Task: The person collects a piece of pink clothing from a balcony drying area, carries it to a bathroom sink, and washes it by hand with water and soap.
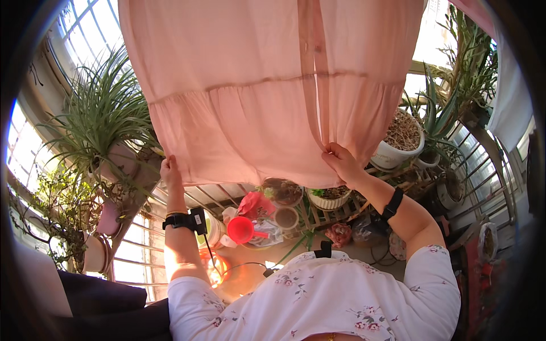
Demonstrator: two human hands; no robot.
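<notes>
A thin pink garment (256, 111) with a gathered lower panel and a buttoned front placket hangs before me, its upper part running out of the top of the view. At its lower left edge, my left hand (171, 170) grips the hem. My right hand (342, 164) pinches the cloth near the foot of the placket, on the right. Between the two hands the hem sags slightly, with light coming through the fabric. Each of my forearms bears a black strap; the left one carries a small black device with a cable.
A spider plant (106, 111) stands at left, a white pot (399, 140) and an aloe (439, 111) at right. Below the hem are a red plastic dipper (240, 230), a ribbed planter (328, 199) and metal railings. Dark cloth (102, 294) lies at lower left; a white cloth (509, 93) hangs far right.
</notes>
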